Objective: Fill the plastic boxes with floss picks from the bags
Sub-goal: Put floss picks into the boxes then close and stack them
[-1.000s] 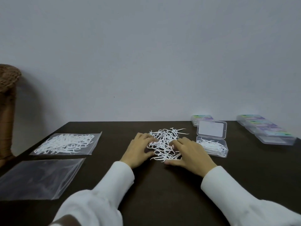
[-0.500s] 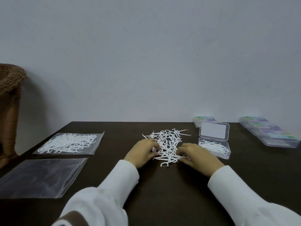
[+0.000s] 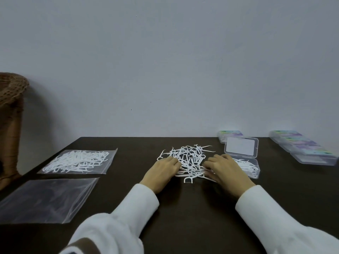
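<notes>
A loose pile of white floss picks (image 3: 189, 156) lies mid-table. My left hand (image 3: 163, 171) is at the pile's left edge, fingers curled into the picks. My right hand (image 3: 226, 169) is at the pile's right front edge, its fingers curled round a few picks that stick out beneath it. Just right of that hand sits an open clear plastic box (image 3: 255, 173), partly filled with picks, with its lid (image 3: 241, 148) raised behind. A sealed bag of picks (image 3: 78, 161) lies at the left. An empty clear bag (image 3: 45, 198) lies in front of it.
A row of closed, labelled plastic boxes (image 3: 302, 149) runs along the far right. Another closed box (image 3: 230, 134) sits behind the open one. A wicker basket stand (image 3: 11, 92) rises past the table's left edge. The wall is close behind the dark table (image 3: 183, 208).
Both hands went from lying flat on the pile to curling their fingers at its front edges, drawing picks together. A single pick now lies loose at the pile's front.
</notes>
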